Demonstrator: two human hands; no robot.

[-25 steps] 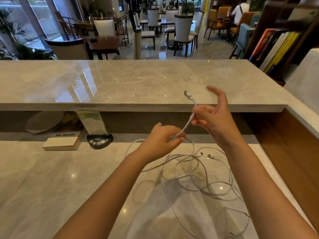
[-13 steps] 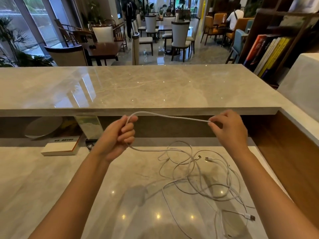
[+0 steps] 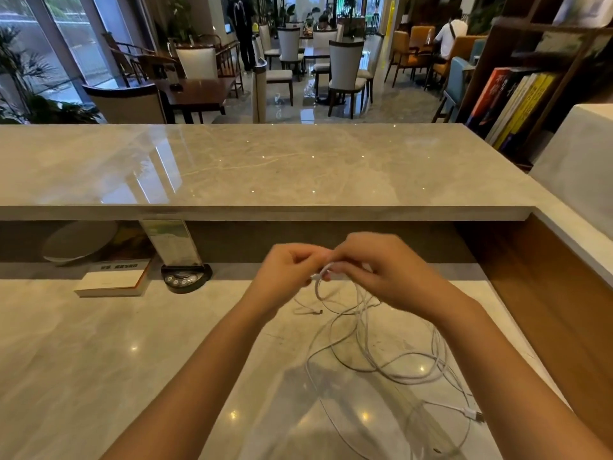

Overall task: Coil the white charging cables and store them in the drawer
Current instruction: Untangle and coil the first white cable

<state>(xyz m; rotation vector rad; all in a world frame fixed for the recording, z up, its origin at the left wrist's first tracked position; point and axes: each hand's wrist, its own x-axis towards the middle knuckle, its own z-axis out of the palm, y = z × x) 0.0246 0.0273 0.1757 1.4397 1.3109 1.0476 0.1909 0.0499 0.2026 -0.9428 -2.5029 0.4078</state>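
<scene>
White charging cables (image 3: 391, 366) lie tangled on the lower marble counter (image 3: 99, 360), right of centre. My left hand (image 3: 285, 277) and my right hand (image 3: 381, 270) meet above the tangle, fingertips together. Both pinch one white cable, which bends into a small loop (image 3: 320, 287) just below the fingers and trails down into the heap. A USB plug (image 3: 474, 415) of one cable rests at the lower right. No drawer is visible.
A raised marble ledge (image 3: 265, 167) runs across behind the hands. Under it sit a book (image 3: 111, 280), a black round stand with a sign (image 3: 185, 275) and a pale dish (image 3: 79, 242). A wooden side wall (image 3: 557, 293) closes the right. Chairs and tables stand beyond.
My hands, held wide apart with a stretch of cable between them half a second ago, have come together at the centre, folding that stretch into a small loop.
</scene>
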